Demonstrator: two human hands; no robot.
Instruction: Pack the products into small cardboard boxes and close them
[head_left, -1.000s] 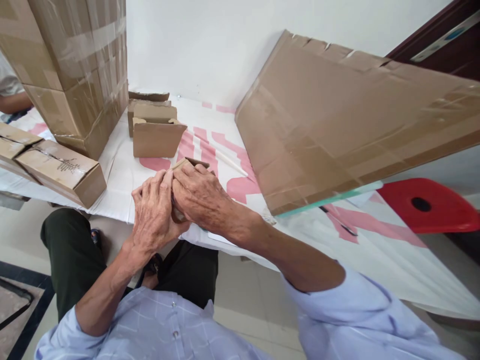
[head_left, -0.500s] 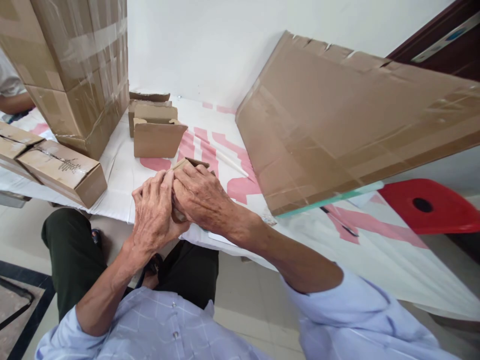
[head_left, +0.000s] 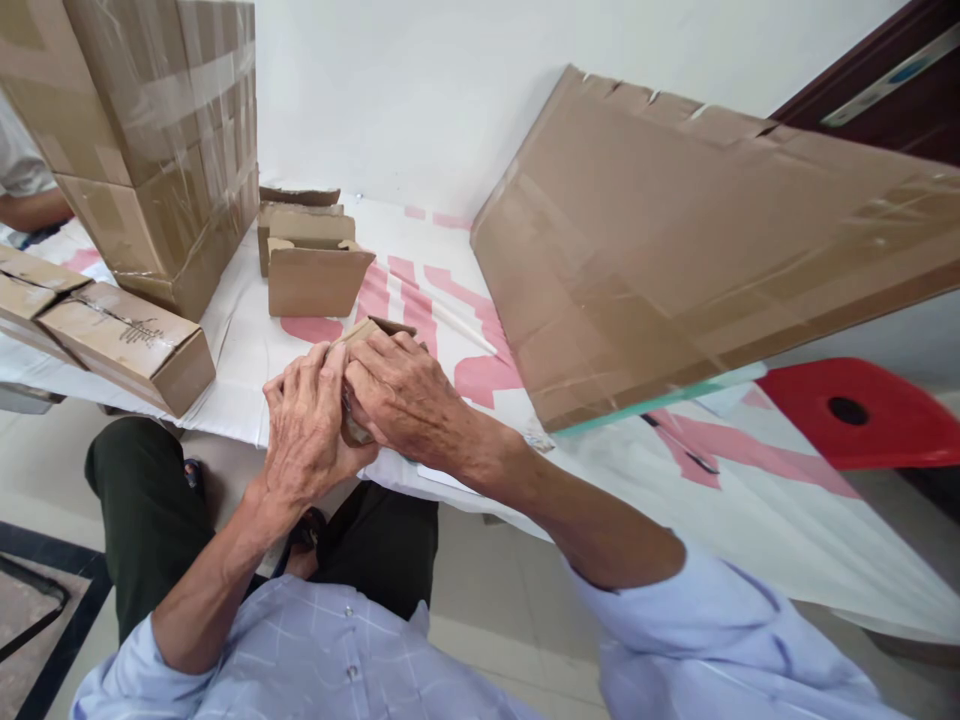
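A small brown cardboard box is held at the front edge of the table, mostly hidden by both hands. My left hand wraps round its left side with the fingers curled. My right hand is pressed over its top and right side, fingers closed on it. Only the box's upper flap and a corner show above my knuckles.
The table has a white and pink cover. Small folded boxes stand behind my hands, a closed carton lies at left, tall taped cartons rise at back left. A large flat cardboard sheet leans at right, a red stool beyond. Another person's arm shows far left.
Almost nothing differs; both hands stay closed on the small box, with only a slight shift of the fingers.
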